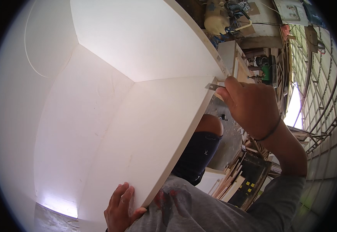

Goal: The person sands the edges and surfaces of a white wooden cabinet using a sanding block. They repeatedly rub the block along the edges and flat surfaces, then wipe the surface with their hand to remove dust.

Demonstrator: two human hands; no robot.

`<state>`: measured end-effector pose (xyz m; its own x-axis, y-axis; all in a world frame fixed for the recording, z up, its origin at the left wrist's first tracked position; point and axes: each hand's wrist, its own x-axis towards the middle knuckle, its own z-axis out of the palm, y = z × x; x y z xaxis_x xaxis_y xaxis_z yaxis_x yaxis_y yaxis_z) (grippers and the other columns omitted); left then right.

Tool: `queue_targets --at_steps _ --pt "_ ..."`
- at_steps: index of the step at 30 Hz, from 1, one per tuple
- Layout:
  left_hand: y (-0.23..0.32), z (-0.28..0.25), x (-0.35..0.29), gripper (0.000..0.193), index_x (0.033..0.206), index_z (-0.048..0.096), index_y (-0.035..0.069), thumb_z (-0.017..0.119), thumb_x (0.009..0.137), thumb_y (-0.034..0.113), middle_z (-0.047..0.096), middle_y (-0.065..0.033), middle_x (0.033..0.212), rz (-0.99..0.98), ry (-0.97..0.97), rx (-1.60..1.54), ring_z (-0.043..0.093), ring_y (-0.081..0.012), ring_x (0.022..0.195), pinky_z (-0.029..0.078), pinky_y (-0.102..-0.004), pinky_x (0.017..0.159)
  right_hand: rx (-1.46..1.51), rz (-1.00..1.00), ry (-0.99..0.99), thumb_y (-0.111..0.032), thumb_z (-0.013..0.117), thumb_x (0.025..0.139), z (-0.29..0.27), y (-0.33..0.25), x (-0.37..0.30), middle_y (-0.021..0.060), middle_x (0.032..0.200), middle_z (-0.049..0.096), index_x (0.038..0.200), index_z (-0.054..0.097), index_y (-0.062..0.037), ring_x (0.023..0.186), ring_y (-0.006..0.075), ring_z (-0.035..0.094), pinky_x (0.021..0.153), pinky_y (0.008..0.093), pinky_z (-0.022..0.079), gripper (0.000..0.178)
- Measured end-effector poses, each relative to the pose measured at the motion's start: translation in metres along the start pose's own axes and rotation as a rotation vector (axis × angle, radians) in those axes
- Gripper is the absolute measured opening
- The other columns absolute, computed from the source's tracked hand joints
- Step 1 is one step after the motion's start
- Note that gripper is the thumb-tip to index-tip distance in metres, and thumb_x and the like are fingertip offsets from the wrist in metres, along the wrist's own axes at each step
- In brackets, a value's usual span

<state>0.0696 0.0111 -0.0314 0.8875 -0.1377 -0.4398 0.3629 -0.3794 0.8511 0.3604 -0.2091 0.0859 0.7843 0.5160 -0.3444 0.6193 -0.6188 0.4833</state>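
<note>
White cabinet panel (149, 127) slants mid-view, right hand (251, 102) at its upper corner, left hand (121, 208) spread on its lower end. Pinched in the right, a thin metal blade (213, 87): pressed too hard, it could gouge the edge (184, 143).

No legible lettering, no readable labels, numbers, brands or signs

Beyond the right hand (253, 104) I see pale ribbed wall sheeting (326, 170) behind thin framing (310, 63), and close to its right a gap (294, 110) glares white with daylight. Grey floor (232, 135) shows just below that hand; farther below, thin wood strips (230, 178) lie beside a dark panel (249, 170) with yellow squares. Above the hand stand a green machine (268, 72) and, farther up, a tan tank (216, 19).
</note>
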Motion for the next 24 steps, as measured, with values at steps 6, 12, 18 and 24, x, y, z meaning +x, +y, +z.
queue_targets --at_steps 6,12,18,24 --pt "0.006 -0.002 0.002 0.066 0.124 0.051 0.007 0.059 0.081 0.056 0.055 -0.0172 0.123 -0.051 -0.014 -0.034 0.058 -0.0363 0.111 0.053 -0.0425 0.083 0.165 0.057 -0.024 -0.022 0.056 0.090 -0.002 0.010 -0.004 0.0099 0.066 0.059 0.085 0.052 -0.0060 0.060 0.0305 0.061 0.055 0.0400 0.046 0.018" --pt "0.010 -0.003 0.000 0.058 0.124 0.053 0.007 0.058 0.086 0.051 0.056 -0.0185 0.122 -0.062 -0.006 -0.049 0.058 -0.0366 0.110 0.051 -0.0421 0.087 0.676 0.088 0.245 -0.006 0.056 0.087 0.020 0.033 -0.032 0.0123 0.081 0.059 0.092 0.055 -0.0008 0.077 0.0245 0.059 0.069 0.0358 0.045 0.007" --pt "0.004 0.002 0.002 0.055 0.121 0.054 0.005 0.063 0.084 0.045 0.059 -0.0135 0.119 0.058 0.068 0.090 0.063 -0.0324 0.101 0.055 -0.0382 0.076 1.747 0.513 0.259 -0.002 0.060 0.085 0.072 0.061 -0.073 0.0073 0.094 0.059 0.111 0.058 -0.0048 0.074 0.0116 0.057 0.064 0.0250 0.048 0.026" --pt "0.018 -0.005 -0.004 0.060 0.120 0.051 -0.002 0.069 0.081 0.039 0.060 -0.0226 0.111 -0.018 0.168 0.020 0.062 -0.0400 0.098 0.052 -0.0405 0.080 2.291 0.542 0.104 0.000 0.058 0.085 0.078 0.067 -0.078 0.0082 0.099 0.061 0.114 0.057 0.0012 0.079 0.0147 0.061 0.070 0.0250 0.051 0.029"
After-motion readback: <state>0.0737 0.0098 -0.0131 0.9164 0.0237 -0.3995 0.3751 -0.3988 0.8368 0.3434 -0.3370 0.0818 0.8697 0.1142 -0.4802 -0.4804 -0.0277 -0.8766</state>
